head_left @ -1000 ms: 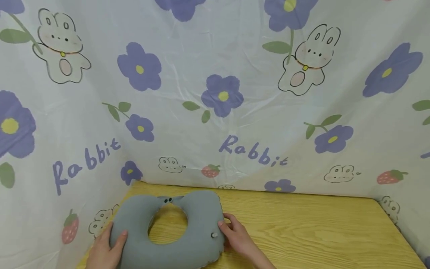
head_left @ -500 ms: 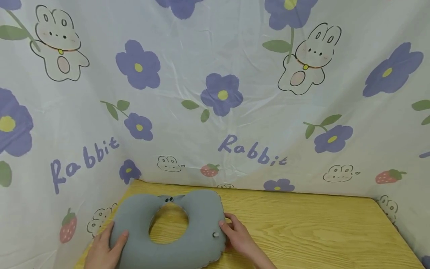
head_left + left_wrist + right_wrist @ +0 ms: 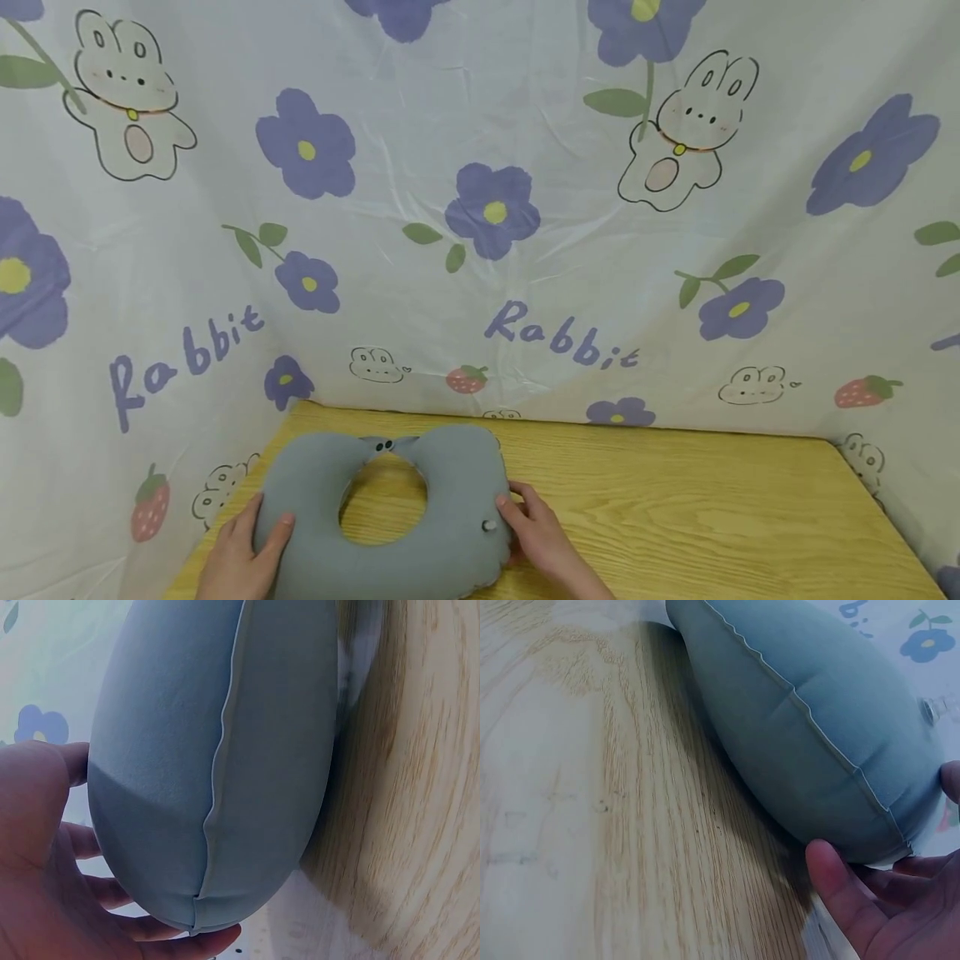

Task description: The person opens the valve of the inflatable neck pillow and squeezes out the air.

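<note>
Head view: a plump grey-blue fabric neck pillow [image 3: 307, 475], ring-shaped, lies between my left hand [image 3: 242, 552] and right hand [image 3: 536, 531], long axis seemingly running from one to the other, neither nearer. A small clear valve [image 3: 489, 526] sits near my right thumb.

Left wrist view: fingers [image 3: 202, 945] grip the pillow's seamed side.

Right wrist view: fingers and thumb grip its opposite edge, above the yellow wood-grain table [image 3: 592, 825].

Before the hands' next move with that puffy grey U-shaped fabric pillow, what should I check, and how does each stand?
1. Left hand holding the grey U-shaped fabric pillow: ok.
2. Right hand holding its right edge: ok.
3. Pillow puffed up: ok, sides rounded.
4. Clear plastic valve free of fingers: ok.
5. Valve plugged: cannot tell.
6. Two round dark snaps fastened: cannot tell.
</note>
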The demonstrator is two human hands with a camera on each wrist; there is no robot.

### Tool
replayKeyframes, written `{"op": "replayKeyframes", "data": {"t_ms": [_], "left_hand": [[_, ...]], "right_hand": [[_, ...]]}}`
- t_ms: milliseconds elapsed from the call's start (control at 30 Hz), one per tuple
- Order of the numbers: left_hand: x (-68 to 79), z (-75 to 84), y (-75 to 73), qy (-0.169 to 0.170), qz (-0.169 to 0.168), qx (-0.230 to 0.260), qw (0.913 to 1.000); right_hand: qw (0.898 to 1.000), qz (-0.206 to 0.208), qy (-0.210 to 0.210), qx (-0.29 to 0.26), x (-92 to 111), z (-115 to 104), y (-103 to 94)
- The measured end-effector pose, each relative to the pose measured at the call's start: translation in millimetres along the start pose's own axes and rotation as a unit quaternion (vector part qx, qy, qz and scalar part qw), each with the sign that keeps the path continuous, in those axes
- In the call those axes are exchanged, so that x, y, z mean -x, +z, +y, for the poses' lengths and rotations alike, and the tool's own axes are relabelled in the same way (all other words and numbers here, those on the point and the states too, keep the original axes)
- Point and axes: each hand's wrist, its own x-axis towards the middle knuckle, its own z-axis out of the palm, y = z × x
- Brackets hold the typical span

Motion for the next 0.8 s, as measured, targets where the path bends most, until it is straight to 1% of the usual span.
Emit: {"op": "replayKeyframes", "data": {"t_ms": [267,467,667,800], "left_hand": [[2.2,7.0,7.5,0.020,-0.004,-0.005,0.9998],[4.1,11.8,14.0,0.027,-0.004,-0.008,0.9996],[7.5,16.1,14.2,0.033,0.001,0.004,0.9995],[10.1,20.8,13.4,0.034,-0.006,0.011,0.9993]], "right_hand": [[1.000,0.017,-0.005,0.002,7.7,2.9,-9.5],[1.000,0.027,-0.003,-0.001,14.1,6.1,-18.0],[1.000,0.028,-0.003,-0.006,18.5,4.7,-23.1],[1.000,0.029,0.000,-0.011,21.6,6.0,-28.6]]}}
